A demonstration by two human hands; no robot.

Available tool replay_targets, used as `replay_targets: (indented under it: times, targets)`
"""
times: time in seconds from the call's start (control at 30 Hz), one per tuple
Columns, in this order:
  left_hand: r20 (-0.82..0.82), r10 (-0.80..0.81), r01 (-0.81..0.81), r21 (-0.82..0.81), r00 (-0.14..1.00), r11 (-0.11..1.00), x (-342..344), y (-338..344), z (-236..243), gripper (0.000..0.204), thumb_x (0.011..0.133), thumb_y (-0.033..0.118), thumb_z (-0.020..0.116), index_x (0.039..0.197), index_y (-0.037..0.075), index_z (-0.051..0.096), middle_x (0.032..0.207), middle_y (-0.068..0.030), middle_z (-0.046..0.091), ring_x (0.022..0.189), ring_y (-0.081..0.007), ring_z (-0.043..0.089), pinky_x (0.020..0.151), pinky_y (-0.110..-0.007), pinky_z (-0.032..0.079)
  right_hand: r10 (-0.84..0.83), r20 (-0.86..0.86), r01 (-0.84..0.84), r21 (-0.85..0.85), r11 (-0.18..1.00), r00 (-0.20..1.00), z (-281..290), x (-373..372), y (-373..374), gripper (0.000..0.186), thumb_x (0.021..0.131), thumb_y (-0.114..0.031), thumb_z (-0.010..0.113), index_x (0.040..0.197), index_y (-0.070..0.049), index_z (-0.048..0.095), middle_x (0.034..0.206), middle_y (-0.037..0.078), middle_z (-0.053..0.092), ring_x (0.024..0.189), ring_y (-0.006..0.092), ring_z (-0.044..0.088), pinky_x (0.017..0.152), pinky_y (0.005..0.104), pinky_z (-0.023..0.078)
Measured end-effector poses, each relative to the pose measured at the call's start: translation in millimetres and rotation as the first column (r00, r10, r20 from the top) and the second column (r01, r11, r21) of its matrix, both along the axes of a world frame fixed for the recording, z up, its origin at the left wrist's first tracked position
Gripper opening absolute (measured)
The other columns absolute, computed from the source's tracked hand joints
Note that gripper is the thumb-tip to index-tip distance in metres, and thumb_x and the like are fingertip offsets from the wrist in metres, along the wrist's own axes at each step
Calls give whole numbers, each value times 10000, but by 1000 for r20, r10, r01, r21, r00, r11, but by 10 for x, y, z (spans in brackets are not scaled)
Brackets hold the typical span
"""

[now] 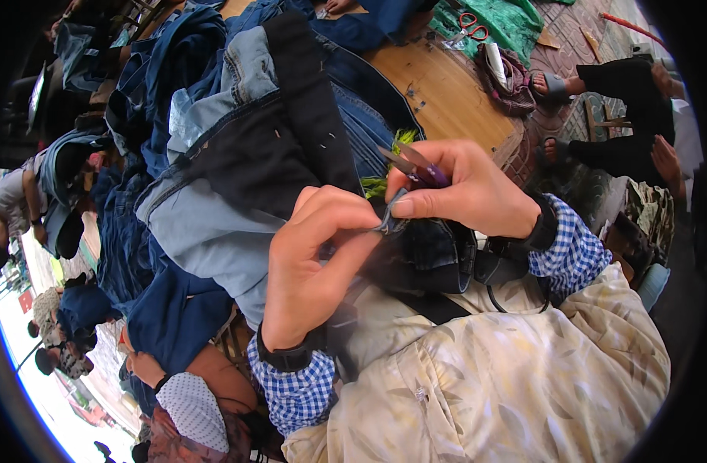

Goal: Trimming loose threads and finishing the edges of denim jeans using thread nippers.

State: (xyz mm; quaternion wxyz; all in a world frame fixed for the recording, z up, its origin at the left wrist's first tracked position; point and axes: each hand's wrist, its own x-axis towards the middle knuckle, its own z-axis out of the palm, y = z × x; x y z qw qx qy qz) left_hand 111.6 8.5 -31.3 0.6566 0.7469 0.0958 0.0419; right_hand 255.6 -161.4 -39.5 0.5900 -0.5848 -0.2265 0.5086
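A pair of jeans (214, 243), turned partly inside out with pale blue and black inner cloth, lies spread before me. At its near edge, my left hand (307, 258) is closed, pinching a small bit of denim between thumb and forefinger. My right hand (473, 189) meets it there, its thumb pressing the same bit of denim. Small thread snips (432, 177) with a purple handle sit in the right hand's fingers, blades pointing up and left. Bright green strands (374, 187) show just behind the fingers. The exact spot being pinched is partly hidden.
A wooden table (434, 85) carries more dark blue jeans (187, 54) piled at the far left. Red-handled scissors (467, 29) rest on green cloth (515, 23) at the far right. A person in dark trousers (627, 96) sits right; others sit at the left with denim.
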Motion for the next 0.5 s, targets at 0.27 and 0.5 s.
replay_targets:
  times: [0.27, 0.5]
  targets:
    - [124, 184, -144, -281, 975, 949, -14, -113, -86, 159, 815, -131, 656, 926, -18, 642, 1172, -102, 616, 903, -141, 553, 776, -238, 446, 55, -575, -21, 65, 998, 816, -118, -29, 191, 184, 905, -91, 695, 1001, -57, 542, 751, -50, 479, 555, 26, 356, 481, 207, 263]
    - [96, 238, -215, -207, 966, 954, -3, -154, -200, 183, 823, -148, 636, 948, -16, 650, 1076, -111, 684, 988, -173, 559, 805, -254, 468, -58, -211, 42, -78, 996, 976, -36, -11, 200, 167, 945, -183, 641, 995, -33, 588, 768, -61, 505, 604, 28, 410, 514, 206, 312]
